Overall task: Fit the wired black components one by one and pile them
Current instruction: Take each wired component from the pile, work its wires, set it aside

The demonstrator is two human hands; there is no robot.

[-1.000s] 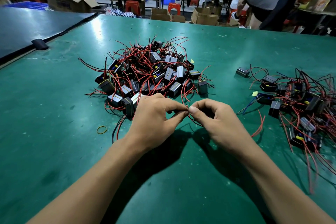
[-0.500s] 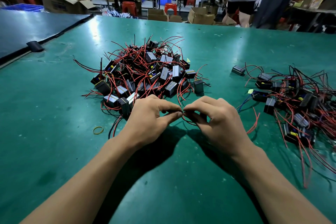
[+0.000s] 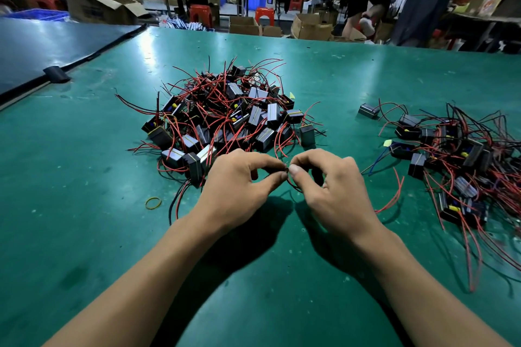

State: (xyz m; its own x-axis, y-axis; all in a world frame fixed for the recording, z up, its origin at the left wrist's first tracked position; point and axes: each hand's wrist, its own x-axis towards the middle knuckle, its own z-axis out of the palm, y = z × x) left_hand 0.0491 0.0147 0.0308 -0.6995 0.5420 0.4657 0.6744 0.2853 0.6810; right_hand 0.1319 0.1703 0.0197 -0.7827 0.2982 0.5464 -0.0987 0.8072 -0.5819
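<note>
A big heap of black box components with red wires [image 3: 225, 118] lies on the green table [image 3: 84, 205], just beyond my hands. A second, looser pile of the same wired components [image 3: 462, 158] spreads at the right. My left hand [image 3: 239, 191] and my right hand [image 3: 335, 191] meet fingertip to fingertip in front of the heap, each pinching a thin wire end [image 3: 286, 169] between thumb and forefinger. A dark part sits under my right hand's curled fingers, mostly hidden.
A yellow rubber band [image 3: 153, 202] lies left of my left wrist. One lone black component [image 3: 368, 110] sits between the two piles. A dark mat [image 3: 42, 45] covers the far left. Boxes, stools and people stand beyond the table's far edge.
My hands have stayed pinched together at the wire ends. My right hand's fingers have curled up higher and my left forefinger has arched.
</note>
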